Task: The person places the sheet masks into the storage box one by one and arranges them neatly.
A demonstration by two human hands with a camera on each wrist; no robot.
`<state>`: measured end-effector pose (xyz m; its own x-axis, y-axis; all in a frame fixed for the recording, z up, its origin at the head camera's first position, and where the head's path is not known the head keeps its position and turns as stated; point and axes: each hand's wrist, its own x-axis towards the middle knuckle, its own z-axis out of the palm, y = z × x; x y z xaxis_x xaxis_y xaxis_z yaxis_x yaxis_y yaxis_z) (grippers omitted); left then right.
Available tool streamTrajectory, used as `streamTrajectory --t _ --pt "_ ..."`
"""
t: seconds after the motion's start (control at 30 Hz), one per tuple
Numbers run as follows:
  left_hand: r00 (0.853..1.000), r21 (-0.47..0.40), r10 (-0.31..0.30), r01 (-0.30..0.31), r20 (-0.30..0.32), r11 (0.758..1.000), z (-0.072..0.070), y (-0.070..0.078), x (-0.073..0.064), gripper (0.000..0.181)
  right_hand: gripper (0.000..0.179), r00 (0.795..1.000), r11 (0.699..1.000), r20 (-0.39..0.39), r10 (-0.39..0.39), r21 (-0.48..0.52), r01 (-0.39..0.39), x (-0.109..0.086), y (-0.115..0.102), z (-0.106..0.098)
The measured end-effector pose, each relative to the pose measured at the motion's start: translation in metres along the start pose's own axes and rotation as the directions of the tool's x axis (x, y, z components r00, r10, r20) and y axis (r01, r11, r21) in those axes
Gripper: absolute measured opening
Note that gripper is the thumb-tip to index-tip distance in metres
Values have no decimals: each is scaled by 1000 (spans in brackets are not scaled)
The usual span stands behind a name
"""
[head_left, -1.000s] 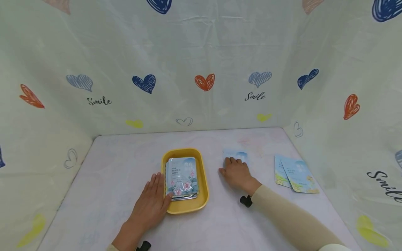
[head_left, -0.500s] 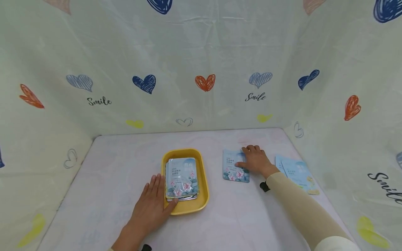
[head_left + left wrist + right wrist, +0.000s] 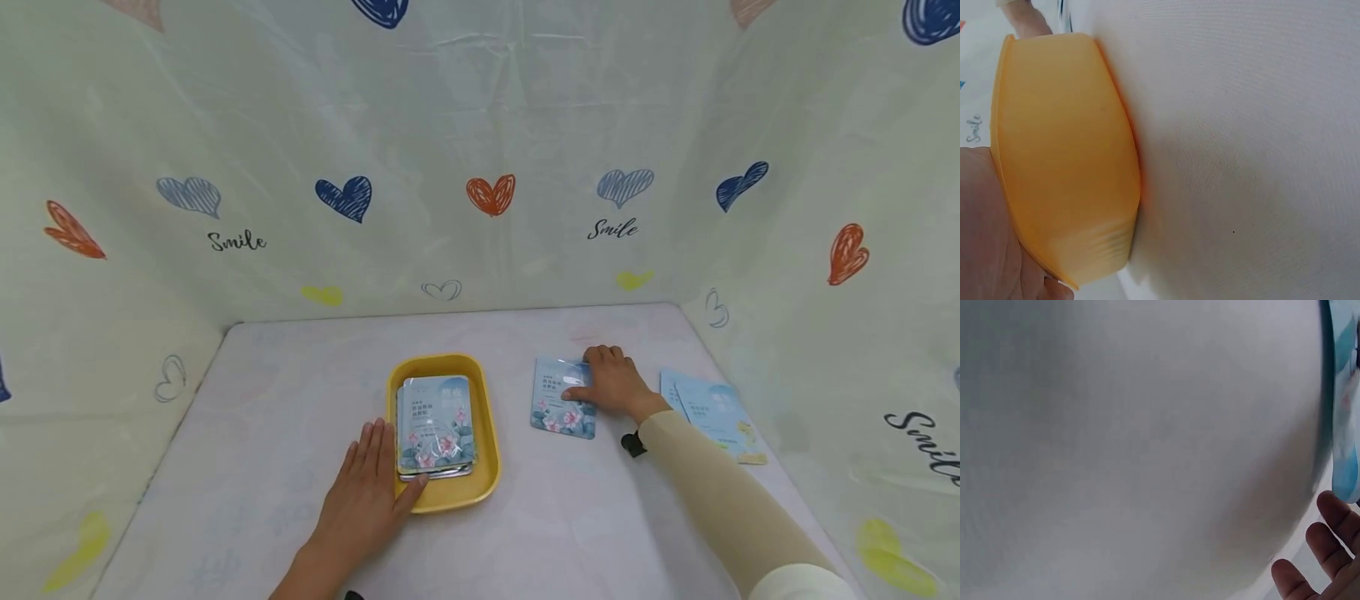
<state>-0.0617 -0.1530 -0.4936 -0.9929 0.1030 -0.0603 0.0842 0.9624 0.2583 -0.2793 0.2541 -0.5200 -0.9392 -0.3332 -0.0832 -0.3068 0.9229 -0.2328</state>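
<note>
My right hand (image 3: 617,385) pinches the right side of a pale blue face mask sachet (image 3: 551,408) printed with pink flowers, its thumb across the front. In the right wrist view the sachet (image 3: 1344,419) stands at the right edge, with the fingertips (image 3: 1325,540) below it. A yellow tray (image 3: 486,467) holds a stack of flowered sachets (image 3: 435,425). My left hand (image 3: 356,500) rests with straight fingers along the tray's left rim, thumb over the front corner. The left wrist view shows the tray's outer wall (image 3: 1063,156) beside the palm (image 3: 985,225).
Two pale blue sachets (image 3: 712,417) with yellow flowers overlap at the table's right side, partly behind the right forearm. The white tabletop (image 3: 300,383) meets curtains (image 3: 405,108) printed with hearts at the back and both sides.
The right hand has gone from covering the flowered sachet to its right side, thumb across it. Latest, the sachet tilts slightly. The left hand stays at the tray, its thumb moved slightly along the rim.
</note>
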Motion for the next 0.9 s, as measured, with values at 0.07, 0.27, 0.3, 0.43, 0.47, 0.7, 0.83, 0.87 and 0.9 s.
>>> streamTrajectory --t 0.07,0.27,0.3,0.43,0.47,0.7,0.83,0.87,0.9 --pt "1000 -5 7 -7 -12 1000 1 0 0 98 93 1000 999 -4 12 32 -11 -1 -2 -1" --pt "999 -14 21 -21 -34 1000 1 0 -1 96 87 998 978 8 56 199 -57 -4 -10 -8" --pt "999 -17 20 -21 -30 1000 1 0 -1 96 86 998 971 6 58 232 -58 -4 -12 -9" --pt "1000 -22 13 -13 -8 1000 1 0 0 97 79 999 947 -23 49 319 -39 -6 -17 -13" --pt "1000 -23 10 -10 -1 1000 1 0 0 97 75 998 941 -28 49 338 -36 -6 -18 -15" --pt "1000 -33 5 -4 12 999 0 0 0 98 46 993 886 -88 82 462 -32 -8 -24 -24" --pt "1000 -44 9 -9 4 999 0 0 -1 97 38 990 806 -59 125 588 -67 -7 -20 -24" --pt "1000 -44 7 -7 5 999 0 0 -1 97 38 990 778 -41 133 623 -79 -7 -19 -23" --pt "1000 -44 5 -5 9 999 0 0 -1 97 38 989 749 -22 145 655 -95 -6 -17 -22"
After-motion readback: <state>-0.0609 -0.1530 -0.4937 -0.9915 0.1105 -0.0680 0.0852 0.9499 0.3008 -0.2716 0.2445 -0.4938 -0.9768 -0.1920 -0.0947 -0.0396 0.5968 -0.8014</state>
